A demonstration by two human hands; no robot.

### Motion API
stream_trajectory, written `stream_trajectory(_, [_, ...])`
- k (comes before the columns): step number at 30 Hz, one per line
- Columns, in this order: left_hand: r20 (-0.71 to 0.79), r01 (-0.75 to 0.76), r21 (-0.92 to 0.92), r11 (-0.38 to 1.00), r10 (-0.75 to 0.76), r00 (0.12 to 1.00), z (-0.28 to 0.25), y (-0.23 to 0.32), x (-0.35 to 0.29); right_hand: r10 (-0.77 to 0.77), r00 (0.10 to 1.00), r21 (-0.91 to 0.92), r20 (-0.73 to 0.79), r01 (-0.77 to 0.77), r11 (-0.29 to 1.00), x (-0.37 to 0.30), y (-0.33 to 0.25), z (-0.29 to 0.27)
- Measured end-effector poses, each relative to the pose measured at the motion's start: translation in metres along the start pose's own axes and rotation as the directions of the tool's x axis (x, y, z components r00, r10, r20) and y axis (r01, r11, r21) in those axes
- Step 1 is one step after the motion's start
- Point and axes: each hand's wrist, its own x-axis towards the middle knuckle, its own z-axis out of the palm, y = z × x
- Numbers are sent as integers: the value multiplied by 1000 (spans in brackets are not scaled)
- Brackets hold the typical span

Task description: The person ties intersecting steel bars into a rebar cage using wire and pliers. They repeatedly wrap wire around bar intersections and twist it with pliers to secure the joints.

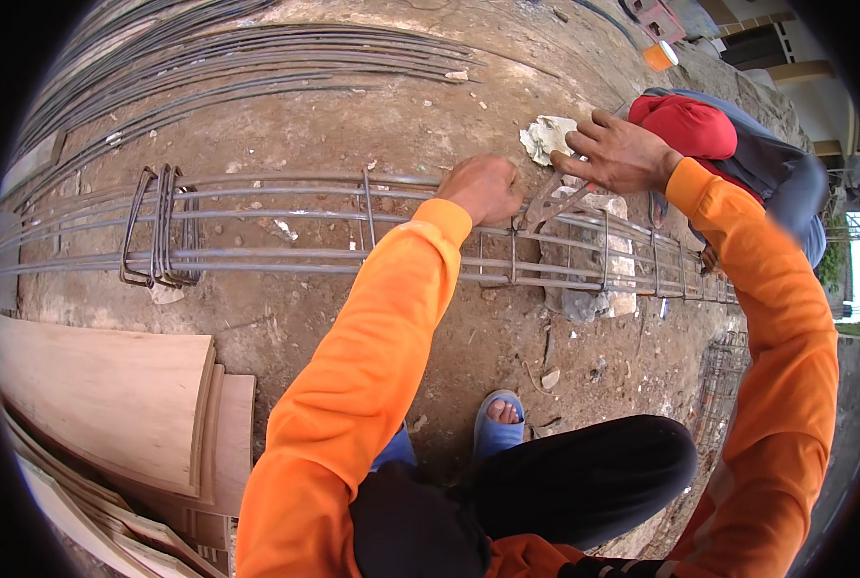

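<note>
A long rebar cage (285, 254) of straight steel bars and square stirrups stretches left to right in front of me. My left hand (489, 189) is closed over its far bars, the fingertips hidden beneath the fist. My right hand (624, 157) grips the handles of a pair of pincers (543, 208), thumb and fingers around them. The jaws meet the bars at a stirrup joint just right of my left hand. Further left, several loose stirrups (164, 226) hang bunched on the bars.
A concrete block (584, 302) sits under the cage. Long rebars (256, 43) lie at the far left, plywood sheets (102, 400) at the near left. Another person in red (685, 125) crouches beside the cage at right. Crumpled pale paper (543, 135) lies behind the pincers.
</note>
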Motion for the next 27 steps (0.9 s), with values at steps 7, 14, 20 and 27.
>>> stream_trajectory(7, [9,20,35,999,-20,1000,-7,1,-8,54,804,609,593,-491,623,-5,-33,-32])
stream_trajectory(14, [23,-13,56,998,11,1000,-5,3,-7,-196,598,618,777,-784,57,-18,-50,-41])
stream_trajectory(20, [-309,-240,-25,970,221,925,3,1,-36,-103,776,783,622,-616,88,-47,-89,20])
stream_trajectory(27, [-253,-183,10,983,179,951,10,14,-89,4,782,586,623,-464,-664,-88,-172,21])
